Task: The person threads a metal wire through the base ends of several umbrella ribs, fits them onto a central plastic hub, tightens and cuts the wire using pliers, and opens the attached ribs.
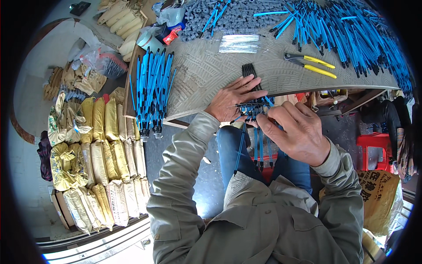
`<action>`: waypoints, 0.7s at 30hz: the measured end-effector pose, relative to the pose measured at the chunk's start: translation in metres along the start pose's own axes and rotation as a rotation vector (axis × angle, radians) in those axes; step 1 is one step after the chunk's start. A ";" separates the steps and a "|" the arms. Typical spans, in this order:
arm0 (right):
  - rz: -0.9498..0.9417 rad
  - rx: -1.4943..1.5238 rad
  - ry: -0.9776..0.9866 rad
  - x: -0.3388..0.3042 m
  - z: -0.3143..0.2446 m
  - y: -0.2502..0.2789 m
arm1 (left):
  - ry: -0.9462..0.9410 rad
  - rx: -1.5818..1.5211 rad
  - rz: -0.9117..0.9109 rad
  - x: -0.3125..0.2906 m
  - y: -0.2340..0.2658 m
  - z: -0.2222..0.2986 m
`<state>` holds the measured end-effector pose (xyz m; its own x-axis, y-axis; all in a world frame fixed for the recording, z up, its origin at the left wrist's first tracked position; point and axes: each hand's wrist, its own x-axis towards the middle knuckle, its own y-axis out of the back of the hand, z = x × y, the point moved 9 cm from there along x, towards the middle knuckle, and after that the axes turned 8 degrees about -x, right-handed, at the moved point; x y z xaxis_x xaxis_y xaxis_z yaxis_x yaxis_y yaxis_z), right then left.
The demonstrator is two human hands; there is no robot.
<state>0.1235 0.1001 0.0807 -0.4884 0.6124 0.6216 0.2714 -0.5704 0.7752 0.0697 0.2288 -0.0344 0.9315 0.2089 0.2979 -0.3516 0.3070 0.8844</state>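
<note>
A person in a grey-green jacket sits at the near edge of a patterned tabletop, both hands on a bundle of blue-and-black rods. The bundle lies across that edge, black ends gathered on the tabletop, blue lengths hanging over the lap.

The left hand wraps the bundle from the left, fingers slightly spread over it. The right hand comes from the right, fingers curled, thumb and index finger meeting at the bundle; whether they pinch a wire or a rod, I cannot tell.

The step looks like binding. To do it well, the left hand should hold the rods snug and the far ends level, while the right works close to the grip. The hanging ends fan apart, so a loose hold could let rods slip. Silver wires and yellow-handled cutters lie farther away, within reach.
</note>
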 end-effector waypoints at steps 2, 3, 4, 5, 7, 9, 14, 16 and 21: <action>0.002 -0.003 -0.001 0.001 -0.001 -0.001 | 0.002 0.006 0.000 0.000 -0.001 0.000; 0.004 -0.006 -0.001 0.002 -0.001 -0.001 | 0.007 0.006 -0.002 0.000 -0.001 0.000; 0.005 -0.008 -0.001 0.002 -0.001 -0.001 | 0.011 0.006 -0.004 -0.001 -0.002 0.000; 0.006 -0.008 0.000 0.002 -0.001 -0.001 | 0.016 0.006 -0.005 -0.001 -0.002 0.000; 0.000 -0.008 0.012 0.002 -0.002 -0.001 | 0.011 0.005 -0.002 -0.001 -0.001 0.000; -0.004 -0.006 0.021 0.002 -0.003 -0.001 | -0.002 0.005 0.005 0.000 0.000 0.001; -0.023 -0.002 0.019 0.004 -0.003 -0.003 | -0.006 -0.006 0.029 0.000 0.002 0.001; -0.046 -0.011 0.026 0.004 -0.003 -0.003 | 0.009 -0.022 0.007 -0.001 0.001 0.001; -0.040 0.004 0.035 0.006 -0.007 -0.009 | 0.041 -0.035 -0.013 -0.002 -0.002 -0.001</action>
<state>0.1119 0.1049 0.0761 -0.5272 0.6155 0.5858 0.2540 -0.5437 0.7999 0.0690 0.2286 -0.0374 0.9317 0.2426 0.2703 -0.3429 0.3422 0.8749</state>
